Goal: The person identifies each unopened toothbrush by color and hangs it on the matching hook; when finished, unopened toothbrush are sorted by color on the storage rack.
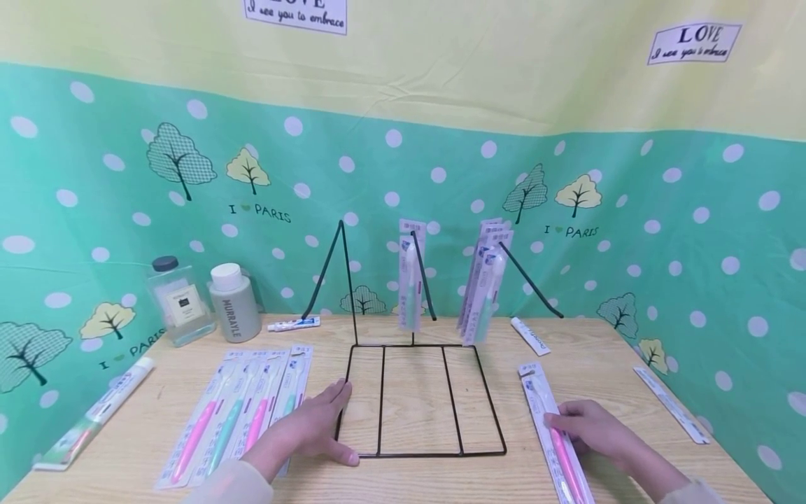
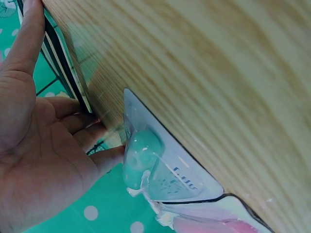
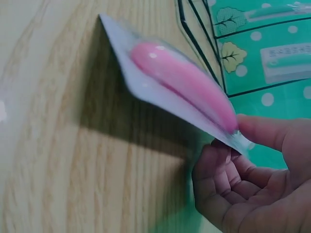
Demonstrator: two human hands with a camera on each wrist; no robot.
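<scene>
Right grip (image 1: 585, 427) pinches a packaged pink toothbrush (image 1: 560, 448) between thumb and fingers, tilting it over the desk, just right of the rack; left grip (image 1: 317, 423) clasps nothing, its fingers loosely extended against the rack's left side and its thumb at the front corner.

Behind everything hangs a green-and-yellow printed cloth (image 1: 390, 175). Before it stands the wooden desk (image 1: 604, 371), with a black wire rack (image 1: 462, 453) at its middle. Just left of that rack lie four packaged toothbrushes (image 1: 217, 413) in a row, pink and teal by turns. One teal pack (image 1: 411, 280) hangs from the middle prong and several more packs (image 1: 488, 287) from the right one. At the back left, a clear bottle (image 1: 182, 304) stands beside a grey bottle (image 1: 236, 308). Near the left edge lies a long tube (image 1: 97, 413); two small tubes lie at the back, one left of the rack (image 1: 294, 324), another right (image 1: 530, 336).
</scene>
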